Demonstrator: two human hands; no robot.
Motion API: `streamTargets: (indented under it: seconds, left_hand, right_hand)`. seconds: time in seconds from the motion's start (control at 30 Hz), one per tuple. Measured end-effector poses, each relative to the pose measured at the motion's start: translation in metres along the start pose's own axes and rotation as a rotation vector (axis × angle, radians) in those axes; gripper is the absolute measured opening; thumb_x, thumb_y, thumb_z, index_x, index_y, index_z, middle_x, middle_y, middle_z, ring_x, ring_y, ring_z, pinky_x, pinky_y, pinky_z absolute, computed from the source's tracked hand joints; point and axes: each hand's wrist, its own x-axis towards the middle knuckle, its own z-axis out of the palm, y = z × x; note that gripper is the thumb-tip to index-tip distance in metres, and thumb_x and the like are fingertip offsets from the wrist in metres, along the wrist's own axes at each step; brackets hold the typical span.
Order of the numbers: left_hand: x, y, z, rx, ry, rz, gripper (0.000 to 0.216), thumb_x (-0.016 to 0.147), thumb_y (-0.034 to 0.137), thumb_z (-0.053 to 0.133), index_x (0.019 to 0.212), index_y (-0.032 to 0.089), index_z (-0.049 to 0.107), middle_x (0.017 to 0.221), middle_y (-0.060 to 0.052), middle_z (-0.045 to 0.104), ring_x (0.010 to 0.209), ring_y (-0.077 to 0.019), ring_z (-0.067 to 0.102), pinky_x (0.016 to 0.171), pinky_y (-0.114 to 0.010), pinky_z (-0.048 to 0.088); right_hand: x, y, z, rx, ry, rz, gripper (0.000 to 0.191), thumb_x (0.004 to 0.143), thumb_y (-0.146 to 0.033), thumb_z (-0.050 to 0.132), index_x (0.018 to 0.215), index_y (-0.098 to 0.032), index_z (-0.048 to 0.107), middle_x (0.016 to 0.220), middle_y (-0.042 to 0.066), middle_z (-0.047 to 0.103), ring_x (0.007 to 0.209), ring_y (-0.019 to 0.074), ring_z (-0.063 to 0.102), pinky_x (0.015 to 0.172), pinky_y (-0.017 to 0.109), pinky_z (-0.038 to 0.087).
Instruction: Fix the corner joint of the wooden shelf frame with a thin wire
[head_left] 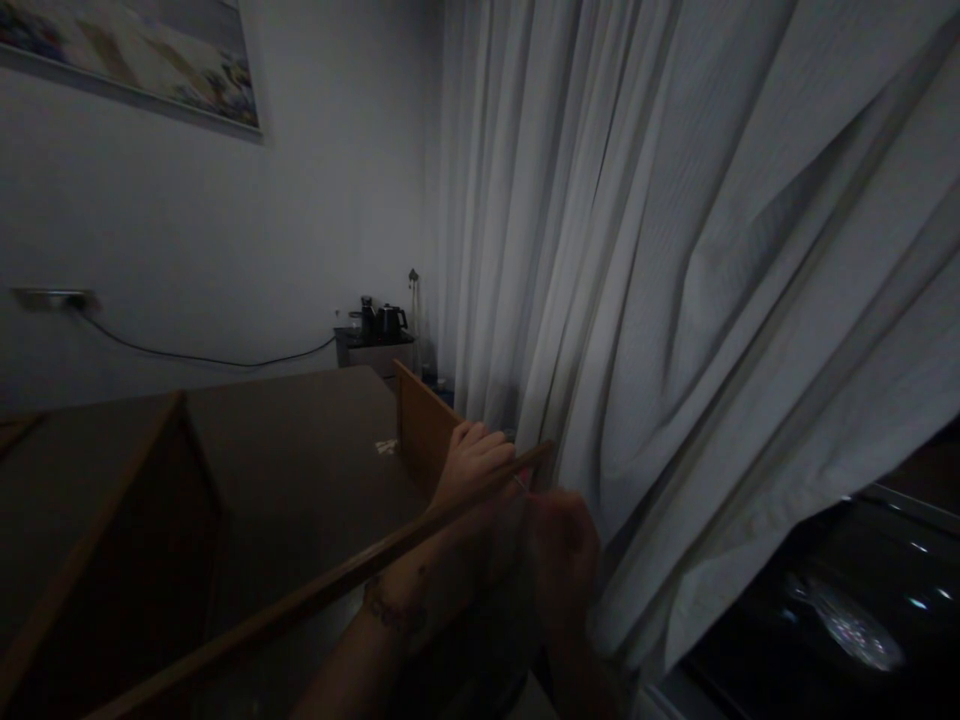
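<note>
A long wooden strip (330,580) of a wooden frame runs slantwise from the lower left to the middle. My left hand (474,458) is closed at its far end, beside an upright wooden panel (421,415); the fingers' undersides are hidden. My right hand (564,545), dim and a little blurred, is closed just right of that end. From it a thin metal shaft (520,484) points at the strip, with a small reddish spot close by. The tool's handle is hidden in the fist.
The frame lies on a dark brown table (300,430). Another wooden panel (142,540) stands at left. White curtains (637,250) hang close on the right. A black kettle (388,320) stands on a small cabinet at the back, with a black cable (202,360) along the wall.
</note>
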Motion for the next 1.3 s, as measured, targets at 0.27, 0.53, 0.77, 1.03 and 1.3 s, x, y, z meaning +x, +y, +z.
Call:
streamTargets:
  seconds: [0.27, 0.53, 0.77, 1.03, 1.3]
  left_hand:
    - [0.002, 0.001, -0.002, 0.019, -0.073, -0.028, 0.023, 0.088, 0.033, 0.055, 0.069, 0.02, 0.051, 0.07, 0.001, 0.055, 0.078, -0.0186, 0.049, 0.084, -0.037, 0.033]
    - [0.003, -0.001, -0.005, 0.013, -0.094, -0.008, 0.024, 0.09, 0.036, 0.056, 0.072, 0.02, 0.052, 0.072, 0.001, 0.057, 0.079, -0.0192, 0.048, 0.083, -0.037, 0.032]
    - [0.003, 0.0, -0.005, 0.006, -0.12, -0.037, 0.024, 0.089, 0.036, 0.056, 0.071, 0.021, 0.052, 0.072, 0.001, 0.055, 0.08, -0.0194, 0.048, 0.084, -0.038, 0.032]
    - [0.003, 0.001, -0.007, -0.006, -0.123, -0.042, 0.023, 0.088, 0.036, 0.056, 0.072, 0.021, 0.052, 0.072, 0.001, 0.054, 0.08, -0.0197, 0.048, 0.084, -0.038, 0.032]
    - [0.003, 0.002, -0.007, 0.017, -0.119, -0.036, 0.024, 0.091, 0.035, 0.056, 0.072, 0.021, 0.053, 0.072, 0.001, 0.055, 0.081, -0.0197, 0.049, 0.085, -0.038, 0.032]
  right_hand:
    - [-0.002, 0.0, -0.002, 0.054, -0.032, 0.206, 0.042, 0.091, -0.059, 0.055, 0.073, -0.02, 0.057, 0.063, -0.003, 0.051, 0.057, 0.0115, 0.049, 0.054, 0.022, 0.044]
    - [0.013, -0.008, -0.011, -0.073, -0.1, -0.064, 0.022, 0.096, -0.042, 0.056, 0.088, -0.023, 0.065, 0.069, -0.003, 0.06, 0.057, 0.0109, 0.056, 0.053, 0.022, 0.045]
    - [0.028, 0.002, -0.032, -0.365, -0.294, -0.733, 0.025, 0.094, -0.015, 0.057, 0.111, -0.029, 0.066, 0.082, 0.001, 0.075, 0.074, 0.0177, 0.072, 0.063, 0.031, 0.057]
    - [0.039, 0.005, -0.049, -0.538, -0.333, -0.909, 0.045, 0.091, -0.011, 0.06, 0.131, -0.03, 0.059, 0.098, 0.004, 0.077, 0.086, 0.0198, 0.074, 0.073, 0.034, 0.06]
    - [0.049, 0.0, -0.044, -0.458, -0.317, -0.844, 0.016, 0.092, -0.021, 0.063, 0.105, -0.029, 0.069, 0.087, 0.001, 0.076, 0.078, 0.0178, 0.07, 0.068, 0.033, 0.057]
